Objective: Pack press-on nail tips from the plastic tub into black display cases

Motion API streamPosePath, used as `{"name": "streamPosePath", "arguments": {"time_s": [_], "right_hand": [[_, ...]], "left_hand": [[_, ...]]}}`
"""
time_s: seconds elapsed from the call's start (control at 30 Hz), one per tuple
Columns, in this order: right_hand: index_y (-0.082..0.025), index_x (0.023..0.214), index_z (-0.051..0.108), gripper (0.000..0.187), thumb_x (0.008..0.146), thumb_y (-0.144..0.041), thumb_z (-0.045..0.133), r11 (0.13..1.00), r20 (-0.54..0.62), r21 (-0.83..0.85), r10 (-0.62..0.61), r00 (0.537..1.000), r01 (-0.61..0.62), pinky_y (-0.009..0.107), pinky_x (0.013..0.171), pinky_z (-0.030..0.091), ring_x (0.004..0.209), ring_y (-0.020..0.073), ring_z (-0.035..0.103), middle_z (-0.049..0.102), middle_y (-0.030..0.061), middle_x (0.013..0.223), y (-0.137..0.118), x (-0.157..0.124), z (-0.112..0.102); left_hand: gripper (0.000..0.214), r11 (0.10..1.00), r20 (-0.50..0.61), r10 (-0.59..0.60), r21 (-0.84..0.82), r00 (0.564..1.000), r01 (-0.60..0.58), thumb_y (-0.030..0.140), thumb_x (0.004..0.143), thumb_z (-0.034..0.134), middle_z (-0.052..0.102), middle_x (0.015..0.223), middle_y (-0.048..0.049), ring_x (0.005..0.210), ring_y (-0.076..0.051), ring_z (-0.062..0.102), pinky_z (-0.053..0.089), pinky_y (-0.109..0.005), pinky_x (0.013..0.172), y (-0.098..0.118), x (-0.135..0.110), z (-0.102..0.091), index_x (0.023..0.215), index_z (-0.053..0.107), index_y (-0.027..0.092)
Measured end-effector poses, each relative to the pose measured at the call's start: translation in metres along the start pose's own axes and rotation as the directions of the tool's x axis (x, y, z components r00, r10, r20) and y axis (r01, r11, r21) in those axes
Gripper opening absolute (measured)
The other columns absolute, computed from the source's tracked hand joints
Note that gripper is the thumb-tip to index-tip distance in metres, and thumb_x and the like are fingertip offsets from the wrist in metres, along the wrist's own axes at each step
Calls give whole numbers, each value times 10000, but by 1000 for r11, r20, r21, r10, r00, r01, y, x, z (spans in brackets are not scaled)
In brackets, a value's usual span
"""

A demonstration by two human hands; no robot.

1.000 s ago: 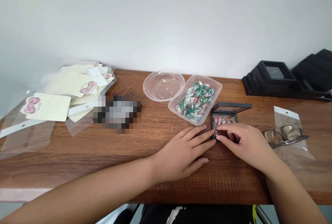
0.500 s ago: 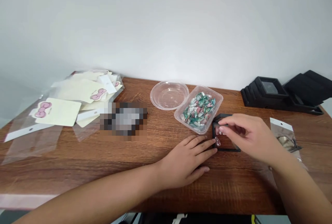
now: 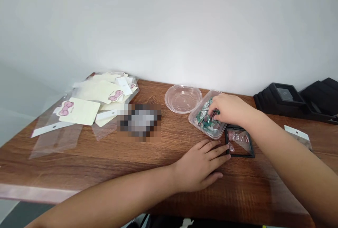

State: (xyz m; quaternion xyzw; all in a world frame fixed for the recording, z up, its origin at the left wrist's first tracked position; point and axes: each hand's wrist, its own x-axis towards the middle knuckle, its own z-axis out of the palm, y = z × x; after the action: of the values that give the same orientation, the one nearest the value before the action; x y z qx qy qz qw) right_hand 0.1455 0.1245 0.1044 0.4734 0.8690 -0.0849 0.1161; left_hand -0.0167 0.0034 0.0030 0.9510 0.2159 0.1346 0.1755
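The black case (image 3: 241, 156) is sitting part-filled, a far row of nail-shaped pieces (image 3: 237, 137) plus one nearer, while the left hand (image 3: 199, 167) is lying flat, fingers spread, against its left edge and the right hand (image 3: 229, 108) is curling, grip hidden, in the tub (image 3: 193, 119) beyond it.

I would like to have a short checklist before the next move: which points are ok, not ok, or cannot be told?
1. Left hand at the case: ok, touching its left edge.
2. Right hand over the tub: ok, reaching into its nails.
3. Nail in the right hand: cannot tell, its grasp is hidden.
4. Near row of the case filled: not ok, mostly bare.
5. Tub upright on the table: ok.
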Motion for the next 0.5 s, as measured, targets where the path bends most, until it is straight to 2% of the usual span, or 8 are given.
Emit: {"name": "streamPosePath", "arguments": {"time_s": [0.13, 0.3, 0.5], "right_hand": [[-270, 926, 821, 240, 780, -110, 719, 1000, 8, 11, 12, 1000, -13, 367, 826, 495, 1042, 280, 657, 761, 48, 1049, 4, 3, 4], [-274, 881, 820, 179, 799, -154, 715, 998, 17, 54, -18, 1000, 17, 336, 806, 486, 996, 243, 667, 768, 35, 1008, 6, 2, 3], [-249, 926, 811, 190, 840, -151, 672, 987, -97, 151, -35, 995, 50, 336, 792, 484, 966, 221, 676, 780, 25, 1008, 14, -10, -1]], "left_hand": [[506, 1000, -17, 4, -1, 1000, -4, 453, 1064, 397, 421, 1597, -55, 1422, -294, 414, 335, -452, 1155, -1, 0, 1, 1486, 461, 182], [507, 1000, -8, 1, -4, 1000, -1, 450, 1060, 412, 412, 1603, -55, 1418, -297, 419, 345, -454, 1144, 0, 0, 0, 1488, 458, 181], [517, 1000, 14, -7, -6, 1000, 7, 458, 1056, 422, 420, 1598, -57, 1421, -300, 422, 354, -458, 1145, 0, 2, -2, 1491, 459, 183]]}}
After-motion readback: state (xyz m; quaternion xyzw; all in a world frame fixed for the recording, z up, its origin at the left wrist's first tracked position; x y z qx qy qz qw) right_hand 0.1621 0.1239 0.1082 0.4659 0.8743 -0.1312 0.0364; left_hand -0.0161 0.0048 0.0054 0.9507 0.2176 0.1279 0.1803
